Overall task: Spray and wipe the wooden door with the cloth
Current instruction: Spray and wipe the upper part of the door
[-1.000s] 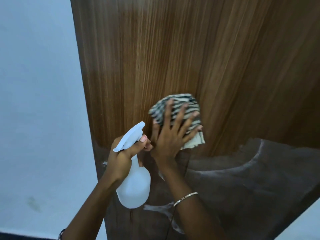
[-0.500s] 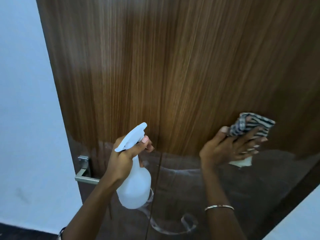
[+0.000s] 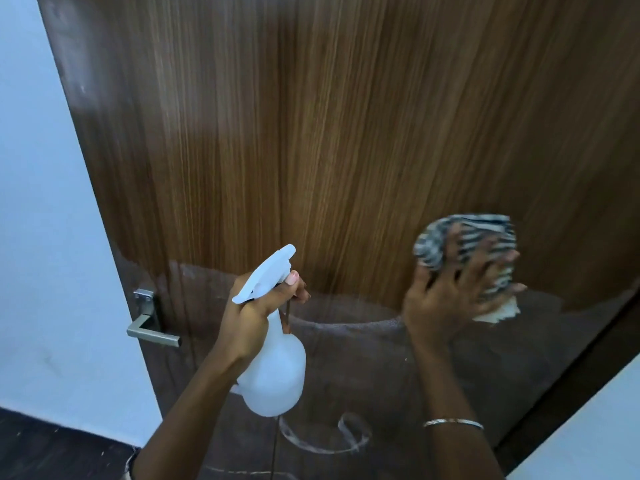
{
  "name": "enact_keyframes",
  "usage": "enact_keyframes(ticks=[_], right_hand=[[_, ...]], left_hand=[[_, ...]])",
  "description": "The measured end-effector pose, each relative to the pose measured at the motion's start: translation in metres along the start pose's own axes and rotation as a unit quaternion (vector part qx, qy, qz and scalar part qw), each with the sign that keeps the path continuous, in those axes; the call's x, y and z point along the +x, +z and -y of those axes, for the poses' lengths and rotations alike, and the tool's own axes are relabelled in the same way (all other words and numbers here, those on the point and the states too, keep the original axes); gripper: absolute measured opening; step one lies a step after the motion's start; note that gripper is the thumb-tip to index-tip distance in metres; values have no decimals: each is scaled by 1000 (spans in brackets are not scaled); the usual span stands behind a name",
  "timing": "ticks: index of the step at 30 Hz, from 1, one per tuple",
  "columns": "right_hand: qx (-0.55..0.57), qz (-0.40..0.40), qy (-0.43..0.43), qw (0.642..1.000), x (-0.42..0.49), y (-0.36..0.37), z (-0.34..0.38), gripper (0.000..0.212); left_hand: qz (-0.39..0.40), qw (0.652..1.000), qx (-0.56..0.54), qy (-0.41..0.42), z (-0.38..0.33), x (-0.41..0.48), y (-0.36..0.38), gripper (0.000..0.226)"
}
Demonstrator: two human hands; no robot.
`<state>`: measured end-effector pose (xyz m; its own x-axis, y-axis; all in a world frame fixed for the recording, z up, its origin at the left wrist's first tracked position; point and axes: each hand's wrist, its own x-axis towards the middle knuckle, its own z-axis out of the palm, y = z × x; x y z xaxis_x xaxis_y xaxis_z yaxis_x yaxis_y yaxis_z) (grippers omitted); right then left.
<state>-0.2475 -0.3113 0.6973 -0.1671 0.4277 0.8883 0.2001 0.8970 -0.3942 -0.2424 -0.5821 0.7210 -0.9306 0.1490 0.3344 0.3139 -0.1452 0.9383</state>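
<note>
Wooden door (image 3: 346, 133) fills the view; its lower part is darker, with pale smears. Left hand (image 3: 256, 313) grips the white spray bottle (image 3: 273, 368) by the neck, upright, left of centre. Right hand (image 3: 446, 299), fingers spread, presses the striped cloth (image 3: 464, 244) flat against the door at right. Metal handle (image 3: 152, 332) sits at the door's left edge.

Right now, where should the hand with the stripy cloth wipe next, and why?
Probably slide the right hand, which presses the striped cloth flat on the door, down and leftward to the white looping streaks low on the door. They look like spray not yet wiped off.
</note>
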Motion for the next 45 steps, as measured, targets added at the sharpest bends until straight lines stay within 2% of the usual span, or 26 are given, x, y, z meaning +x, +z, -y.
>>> enact_keyframes(ticks=[3,6,8,10,13,16,18,20,22,24,28,30,32,33,37,39,41,42,44,45], right_hand=[[13,-42,85,995,11,-5,-10,59],[42,-49,143,988,8,1,38,61],[51,-20,103,993,-3,9,76,61],[50,21,13,998,-16,13,101,60],[70,33,-45,996,-17,14,97,55],[84,2,5,996,-6,9,55,57],[96,-22,63,993,0,4,37,57],[101,-30,105,989,4,3,44,57],[96,-24,118,988,5,5,71,59],[91,5,57,994,-1,11,110,59],[62,58,-155,984,-23,29,170,60],[58,60,-198,977,-21,34,166,57],[63,59,-217,972,-12,30,139,55],[60,54,-206,975,-7,25,119,55],[17,3,-60,998,17,-1,29,58],[6,-7,-28,1000,24,-9,10,58],[22,-14,16,1000,23,-9,21,59],[33,-23,44,998,21,-6,36,59],[44,-23,56,997,14,3,71,59],[45,-9,26,999,9,9,89,59]], left_hand=[[-5,1000,0,-2,3,-5,9,41],[-10,1000,1,-3,1,-10,19,37],[-10,1000,10,10,-1,-14,25,38],[-13,1000,14,23,-3,-16,31,34],[-34,999,12,24,-4,-21,42,24],[-86,996,7,-12,-1,-27,48,26],[-74,997,12,-21,-1,-29,46,29],[-46,999,19,0,-3,-31,44,24],[-51,999,15,14,-5,-34,40,14],[-76,997,6,26,-11,-36,36,4],[-90,993,24,68,-20,-38,31,17],[-98,993,23,68,-22,-36,30,25],[-94,993,27,69,-21,-33,26,14],[-91,993,29,63,-21,-31,24,4],[-91,995,12,38,-18,-26,21,21],[-77,996,13,40,-22,-26,25,21],[-76,996,13,33,-22,-26,26,3],[-76,996,13,34,-20,-25,27,3],[-68,996,14,47,-22,-26,27,18],[-72,996,19,51,-22,-26,27,23]])
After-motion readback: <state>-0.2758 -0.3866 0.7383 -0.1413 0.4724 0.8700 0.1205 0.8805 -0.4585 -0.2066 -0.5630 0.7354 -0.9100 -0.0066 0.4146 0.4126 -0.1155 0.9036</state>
